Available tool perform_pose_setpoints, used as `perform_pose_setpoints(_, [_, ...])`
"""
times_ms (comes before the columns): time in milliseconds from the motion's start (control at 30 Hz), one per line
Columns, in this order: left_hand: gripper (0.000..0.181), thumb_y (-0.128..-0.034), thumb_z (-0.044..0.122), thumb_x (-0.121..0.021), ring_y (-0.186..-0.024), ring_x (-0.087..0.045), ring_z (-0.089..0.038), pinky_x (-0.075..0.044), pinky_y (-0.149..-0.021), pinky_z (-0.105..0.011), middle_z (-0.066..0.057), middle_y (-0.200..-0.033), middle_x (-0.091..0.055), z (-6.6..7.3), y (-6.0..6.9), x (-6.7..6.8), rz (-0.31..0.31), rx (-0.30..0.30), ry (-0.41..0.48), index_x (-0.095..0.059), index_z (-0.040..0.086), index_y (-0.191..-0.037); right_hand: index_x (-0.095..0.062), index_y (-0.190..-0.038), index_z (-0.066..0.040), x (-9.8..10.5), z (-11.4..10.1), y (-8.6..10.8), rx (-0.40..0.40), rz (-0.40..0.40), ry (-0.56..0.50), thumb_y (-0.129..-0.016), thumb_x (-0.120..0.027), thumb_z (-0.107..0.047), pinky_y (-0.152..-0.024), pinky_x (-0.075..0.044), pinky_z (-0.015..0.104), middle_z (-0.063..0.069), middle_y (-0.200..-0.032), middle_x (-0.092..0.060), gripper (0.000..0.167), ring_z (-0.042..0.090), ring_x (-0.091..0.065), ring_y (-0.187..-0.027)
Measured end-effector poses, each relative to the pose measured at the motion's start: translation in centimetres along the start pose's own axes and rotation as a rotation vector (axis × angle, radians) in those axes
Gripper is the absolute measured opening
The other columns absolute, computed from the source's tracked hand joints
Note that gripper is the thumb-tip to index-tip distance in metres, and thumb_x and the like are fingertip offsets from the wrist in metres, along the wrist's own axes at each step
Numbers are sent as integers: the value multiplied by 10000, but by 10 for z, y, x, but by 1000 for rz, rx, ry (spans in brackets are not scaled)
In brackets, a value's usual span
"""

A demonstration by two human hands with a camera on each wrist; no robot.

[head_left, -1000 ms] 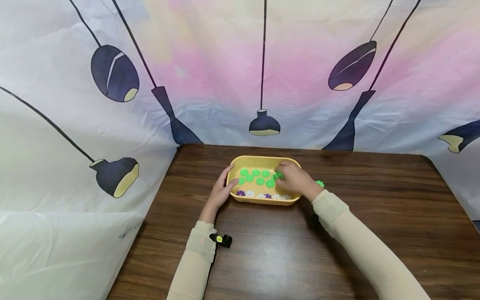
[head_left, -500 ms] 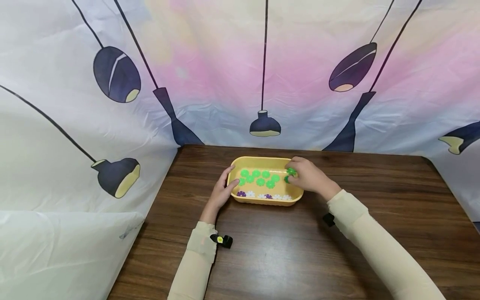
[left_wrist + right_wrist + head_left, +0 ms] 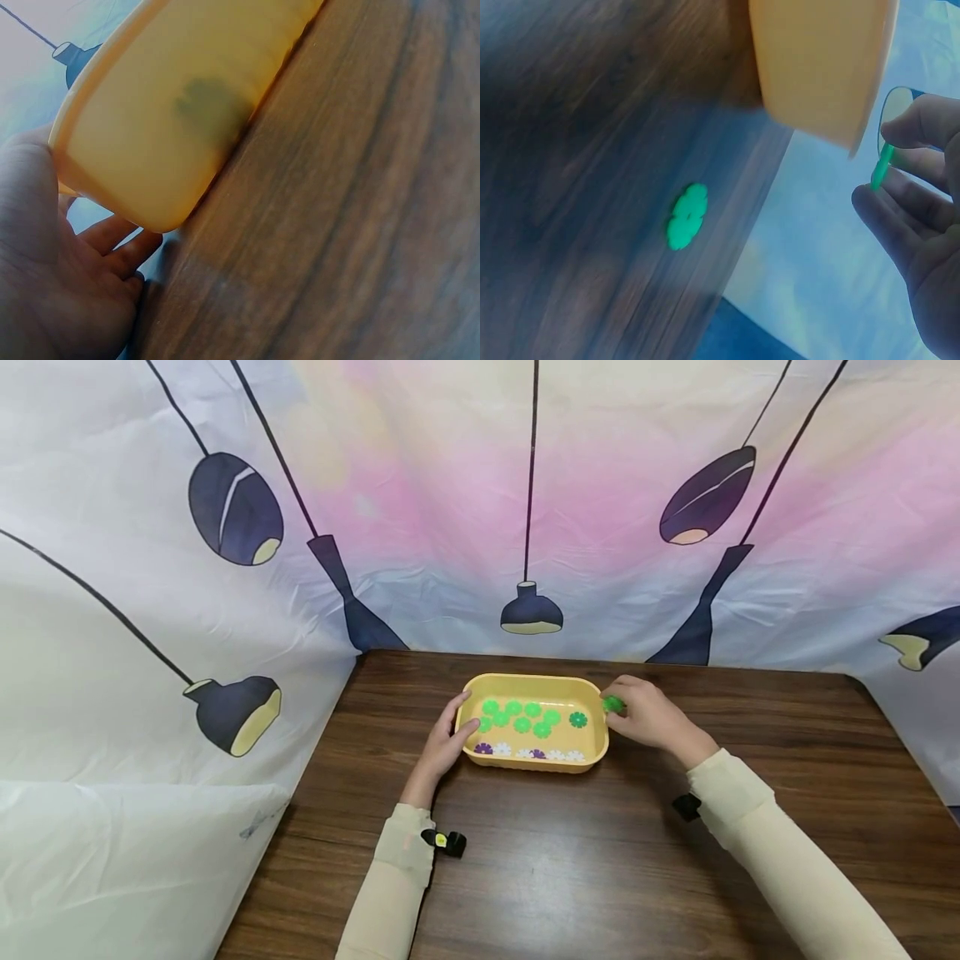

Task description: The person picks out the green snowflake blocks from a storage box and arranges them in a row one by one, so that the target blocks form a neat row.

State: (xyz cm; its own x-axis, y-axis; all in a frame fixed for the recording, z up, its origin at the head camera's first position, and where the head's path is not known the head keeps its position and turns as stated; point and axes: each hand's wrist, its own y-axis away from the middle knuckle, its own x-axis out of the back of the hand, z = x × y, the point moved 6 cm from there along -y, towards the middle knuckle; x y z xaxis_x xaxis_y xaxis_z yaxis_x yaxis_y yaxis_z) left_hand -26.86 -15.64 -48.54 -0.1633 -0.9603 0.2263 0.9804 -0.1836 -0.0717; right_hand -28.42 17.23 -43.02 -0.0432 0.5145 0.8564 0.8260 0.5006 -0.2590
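A yellow plastic basket [image 3: 525, 763] stands near the table's far edge. My left hand [image 3: 440, 747] grips its left end, thumb over the rim and fingers outside, as the left wrist view also shows. Several light green flower-shaped plastic pieces [image 3: 522, 725] lie inside, with one darker green piece [image 3: 577, 719] at the right. White and purple flower pieces [image 3: 483, 748] line the near wall. Just beyond the right rim, my right hand [image 3: 648, 714] pinches a green flower piece [image 3: 883, 166] between thumb and fingers. Another green flower piece [image 3: 688, 216] lies on the table in the right wrist view.
The brown wooden table [image 3: 525, 868] extends toward me and to both sides of the basket. A cloth backdrop [image 3: 442, 527] printed with lamps hangs behind the table. White sheeting [image 3: 135, 860] borders it on the left.
My right hand has moved rightward from inside the basket to beyond its right rim, carrying a green flower piece. A darker green piece now lies uncovered inside. The left hand keeps its hold.
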Motion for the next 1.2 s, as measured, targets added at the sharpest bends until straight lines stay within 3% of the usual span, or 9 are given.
perform_pose_setpoints(767, [608,-1084,147,-595,-1587,-205,-399,-183,-1269,-581,-210,-1709,-273,2,2,2,-6,25,-20,-363,61,-1639,-732,-1161,111,0,54,50,-123,-59,62,-893,-742,14,-687,-516,421,229,-1086,-688,285,242,-614,-808])
perform_pose_setpoints(1200, [603,-1083,159,-601,-1586,-212,-394,-188,-1268,-580,-205,-1705,-287,0,0,3,-10,32,-46,-374,60,-1634,-726,-1166,118,-5,71,64,-152,-88,69,-901,-757,3,-713,-528,466,229,-1081,-676,290,292,-642,-854])
